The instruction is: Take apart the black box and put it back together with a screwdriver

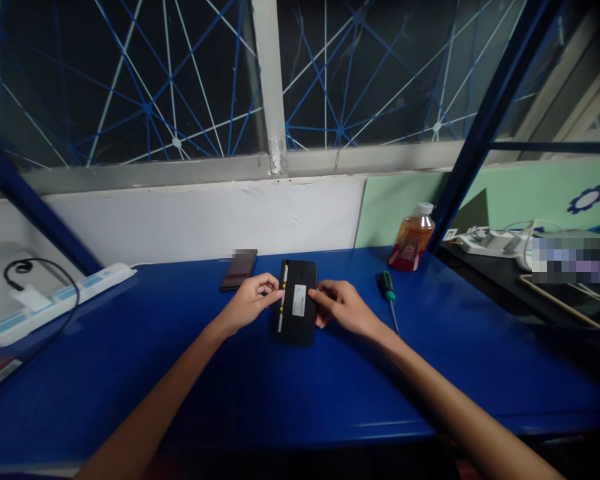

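Observation:
A flat black rectangular case (299, 330) is between my hands over the blue table. It carries a white label (299, 300) and a pale strip with yellow marks along its left edge. My left hand (254, 298) has its thumb and fingertips closed at that left edge. On the other side, my right hand (341, 303) grips the right edge, thumb on top and the other fingers curled at the side. Right of it lies a screwdriver (389, 293) with a green and black handle. A dark phone-like slab (240, 270) lies behind my left hand.
A bottle of reddish-orange liquid (411, 240) stands at the back right of the blue table (220, 407). At the left is a white power strip (65, 303) with a black cable. Another power strip (495, 243) and cables sit on the right-hand surface. Blue frame posts rise on both sides.

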`<act>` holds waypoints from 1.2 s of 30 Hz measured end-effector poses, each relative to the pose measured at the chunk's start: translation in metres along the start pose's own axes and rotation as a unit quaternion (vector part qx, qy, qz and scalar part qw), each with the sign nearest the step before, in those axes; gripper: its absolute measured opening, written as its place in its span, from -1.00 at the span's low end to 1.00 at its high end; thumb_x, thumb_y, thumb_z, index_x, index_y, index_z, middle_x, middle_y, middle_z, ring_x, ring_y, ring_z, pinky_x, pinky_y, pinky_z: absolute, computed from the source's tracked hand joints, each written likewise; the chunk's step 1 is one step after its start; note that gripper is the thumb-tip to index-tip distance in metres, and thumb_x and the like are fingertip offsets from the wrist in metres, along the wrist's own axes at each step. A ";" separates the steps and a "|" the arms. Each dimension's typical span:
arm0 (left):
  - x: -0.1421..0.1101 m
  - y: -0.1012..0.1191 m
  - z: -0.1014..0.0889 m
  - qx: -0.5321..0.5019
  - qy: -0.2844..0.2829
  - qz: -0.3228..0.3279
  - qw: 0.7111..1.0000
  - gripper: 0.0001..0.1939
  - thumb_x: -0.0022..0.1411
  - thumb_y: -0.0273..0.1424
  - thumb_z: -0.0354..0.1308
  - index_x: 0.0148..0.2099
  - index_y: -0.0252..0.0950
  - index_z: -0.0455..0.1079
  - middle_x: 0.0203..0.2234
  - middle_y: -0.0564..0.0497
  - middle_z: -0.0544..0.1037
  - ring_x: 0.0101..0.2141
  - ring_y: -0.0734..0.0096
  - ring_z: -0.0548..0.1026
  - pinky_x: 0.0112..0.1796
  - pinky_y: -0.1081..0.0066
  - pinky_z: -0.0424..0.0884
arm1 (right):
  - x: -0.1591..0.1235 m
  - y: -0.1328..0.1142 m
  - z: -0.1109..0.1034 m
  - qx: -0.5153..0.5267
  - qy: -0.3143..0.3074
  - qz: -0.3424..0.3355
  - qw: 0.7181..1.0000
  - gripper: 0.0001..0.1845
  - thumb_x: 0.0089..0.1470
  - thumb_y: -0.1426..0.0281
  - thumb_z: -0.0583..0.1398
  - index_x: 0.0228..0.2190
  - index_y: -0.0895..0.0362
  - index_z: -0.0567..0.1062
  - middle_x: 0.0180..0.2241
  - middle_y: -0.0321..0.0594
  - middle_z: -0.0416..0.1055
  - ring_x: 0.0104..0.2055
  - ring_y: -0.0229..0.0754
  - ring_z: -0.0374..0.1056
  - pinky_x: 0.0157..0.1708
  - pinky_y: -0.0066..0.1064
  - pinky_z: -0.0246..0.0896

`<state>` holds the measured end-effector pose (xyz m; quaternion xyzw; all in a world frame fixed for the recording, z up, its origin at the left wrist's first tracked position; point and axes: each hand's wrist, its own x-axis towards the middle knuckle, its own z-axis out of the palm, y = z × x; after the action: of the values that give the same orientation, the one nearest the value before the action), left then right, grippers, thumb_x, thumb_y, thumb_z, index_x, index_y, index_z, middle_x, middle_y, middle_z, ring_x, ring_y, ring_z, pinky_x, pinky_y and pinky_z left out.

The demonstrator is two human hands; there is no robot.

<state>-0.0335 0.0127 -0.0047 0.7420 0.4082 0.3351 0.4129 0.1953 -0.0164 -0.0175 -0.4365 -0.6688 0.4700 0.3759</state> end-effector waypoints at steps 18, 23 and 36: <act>-0.001 0.003 0.002 -0.052 0.034 -0.035 0.997 -0.81 0.05 -0.30 0.27 -0.33 -0.32 0.44 -0.35 -0.06 0.54 -0.26 0.27 0.49 -0.16 0.32 0.34 | -0.004 -0.007 -0.009 0.004 -0.039 0.026 0.999 -0.65 0.13 0.13 0.14 -0.50 0.14 0.34 -0.55 -0.19 0.44 -0.62 -0.24 0.36 -0.71 -0.43 0.24; -0.001 0.003 0.000 -0.059 0.045 -0.040 0.996 -0.77 -0.01 -0.31 0.32 -0.30 -0.33 0.52 -0.31 -0.11 0.58 -0.25 0.24 0.51 -0.13 0.27 0.37 | -0.005 -0.008 -0.011 0.009 -0.046 0.022 0.999 -0.65 0.13 0.13 0.15 -0.49 0.16 0.36 -0.54 -0.18 0.44 -0.61 -0.25 0.35 -0.72 -0.45 0.20; -0.003 0.007 -0.007 -0.055 0.105 -0.069 0.991 -0.72 -0.08 -0.30 0.37 -0.28 -0.34 0.58 -0.27 -0.14 0.63 -0.20 0.14 0.55 -0.07 0.19 0.39 | -0.004 0.001 0.006 -0.034 -0.048 0.027 0.998 -0.54 0.16 0.08 0.08 -0.53 0.18 0.41 -0.53 -0.13 0.52 -0.69 -0.32 0.31 -0.83 -0.55 0.06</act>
<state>-0.0380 0.0103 0.0041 0.6488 0.4807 0.4036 0.4302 0.1915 -0.0219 -0.0210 -0.4436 -0.6899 0.4774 0.3152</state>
